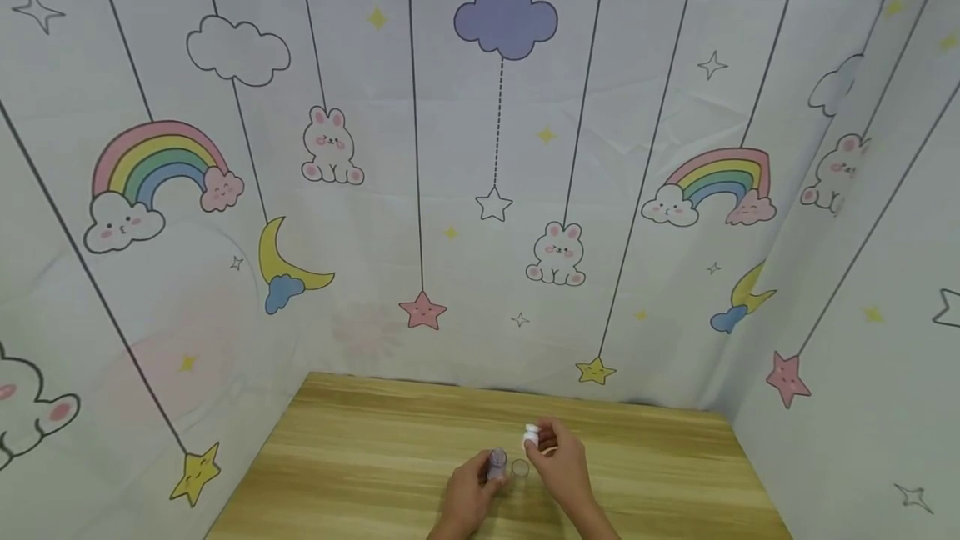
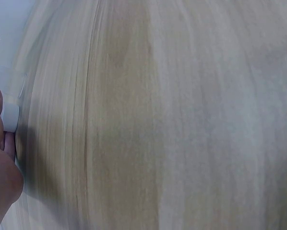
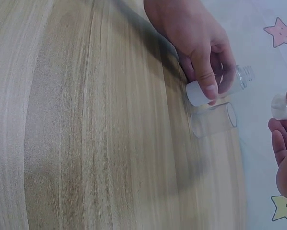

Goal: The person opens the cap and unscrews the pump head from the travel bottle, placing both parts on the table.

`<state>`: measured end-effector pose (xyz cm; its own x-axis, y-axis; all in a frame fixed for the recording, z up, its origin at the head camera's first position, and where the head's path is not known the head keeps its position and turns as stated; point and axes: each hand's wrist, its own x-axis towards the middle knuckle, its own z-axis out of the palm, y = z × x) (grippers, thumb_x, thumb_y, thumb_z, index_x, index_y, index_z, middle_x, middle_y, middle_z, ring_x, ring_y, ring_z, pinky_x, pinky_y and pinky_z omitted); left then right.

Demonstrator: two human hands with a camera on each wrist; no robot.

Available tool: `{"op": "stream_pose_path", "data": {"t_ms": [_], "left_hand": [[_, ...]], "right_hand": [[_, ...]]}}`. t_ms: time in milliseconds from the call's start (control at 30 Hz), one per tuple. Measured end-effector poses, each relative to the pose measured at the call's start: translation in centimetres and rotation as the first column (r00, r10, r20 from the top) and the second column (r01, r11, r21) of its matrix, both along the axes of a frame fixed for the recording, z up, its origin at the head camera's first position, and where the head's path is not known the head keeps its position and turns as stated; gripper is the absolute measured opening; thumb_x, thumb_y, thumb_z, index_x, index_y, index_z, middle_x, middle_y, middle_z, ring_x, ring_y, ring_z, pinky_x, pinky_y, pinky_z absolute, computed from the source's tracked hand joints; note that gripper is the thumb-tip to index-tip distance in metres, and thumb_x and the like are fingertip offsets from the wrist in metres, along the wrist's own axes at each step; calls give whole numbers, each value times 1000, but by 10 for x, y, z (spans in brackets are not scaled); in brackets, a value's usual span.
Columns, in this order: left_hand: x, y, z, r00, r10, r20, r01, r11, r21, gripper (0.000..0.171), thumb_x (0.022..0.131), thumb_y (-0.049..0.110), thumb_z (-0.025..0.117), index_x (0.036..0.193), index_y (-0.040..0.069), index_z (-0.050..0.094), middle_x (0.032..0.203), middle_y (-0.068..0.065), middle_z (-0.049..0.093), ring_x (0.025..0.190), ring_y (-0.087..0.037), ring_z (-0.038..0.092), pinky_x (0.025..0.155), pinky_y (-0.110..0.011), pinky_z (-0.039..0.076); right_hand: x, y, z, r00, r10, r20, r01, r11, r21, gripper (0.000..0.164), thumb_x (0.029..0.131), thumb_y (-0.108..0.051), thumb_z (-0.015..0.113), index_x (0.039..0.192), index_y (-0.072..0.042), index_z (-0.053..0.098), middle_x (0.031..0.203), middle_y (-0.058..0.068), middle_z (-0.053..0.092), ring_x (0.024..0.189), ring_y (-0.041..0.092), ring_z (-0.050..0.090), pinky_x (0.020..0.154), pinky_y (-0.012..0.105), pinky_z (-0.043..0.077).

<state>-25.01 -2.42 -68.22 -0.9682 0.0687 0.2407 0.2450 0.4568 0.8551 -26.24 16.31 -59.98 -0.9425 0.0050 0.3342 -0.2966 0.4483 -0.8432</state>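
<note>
My left hand (image 1: 468, 490) grips a small clear bottle (image 1: 497, 463) with its threaded neck uncovered. In the right wrist view a white band (image 3: 196, 94) rings the bottle's base, below the left thumb. Raised to the right, my right hand (image 1: 562, 461) pinches a white cap-like top (image 1: 531, 437) between thumb and fingers. Between the hands a clear, open-ended cylindrical cover (image 3: 214, 120) stands on the table, right beside the bottle. The left wrist view catches only part of the left hand (image 2: 2, 163), at its left edge.
The wood-grain table (image 1: 360, 440) lies under both hands. White curtains (image 1: 465, 273) printed with stars, rabbits, clouds and rainbows rise at the table's back and both sides.
</note>
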Motion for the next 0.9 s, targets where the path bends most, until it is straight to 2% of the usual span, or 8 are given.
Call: {"op": "stream_pose_path", "data": {"t_ms": [267, 500, 767, 900], "left_hand": [[1, -1, 0, 1000, -2, -20, 2, 1000, -14, 37, 93, 18, 82, 127, 6, 71, 119, -14, 76, 107, -29, 74, 85, -38, 63], [1, 0, -1, 999, 4, -33, -5, 1000, -18, 36, 92, 18, 83, 125, 8, 72, 118, -13, 77, 107, -27, 74, 85, -38, 62], [0, 0, 0, 1000, -8, -6, 8, 1000, 19, 37, 93, 19, 83, 127, 7, 72, 119, -13, 76, 107, -28, 74, 85, -38, 62], [2, 1, 2, 1000, -9, -18, 10, 1000, 19, 40, 93, 20, 83, 128, 5, 71, 118, -14, 76, 106, -28, 74, 85, -38, 63]], "right_hand": [[0, 3, 0, 1000, -2, -2, 2, 1000, -7, 29, 90, -6, 82, 115, 0, 69, 92, 1, 69, 81, 11, 67, 68, 24, 58], [-1, 5, -1, 1000, -22, 22, 22, 1000, -4, 27, 89, -6, 83, 113, -4, 70, 91, 0, 69, 81, 10, 66, 69, 24, 57], [0, 7, -1, 1000, -22, 21, 22, 1000, -4, 25, 89, -6, 82, 111, -4, 71, 90, 0, 69, 79, 10, 65, 68, 23, 57], [1, 10, -1, 1000, -24, 19, 24, 1000, -5, 25, 89, -6, 82, 111, -4, 71, 90, 1, 69, 79, 10, 65, 67, 24, 57]]}}
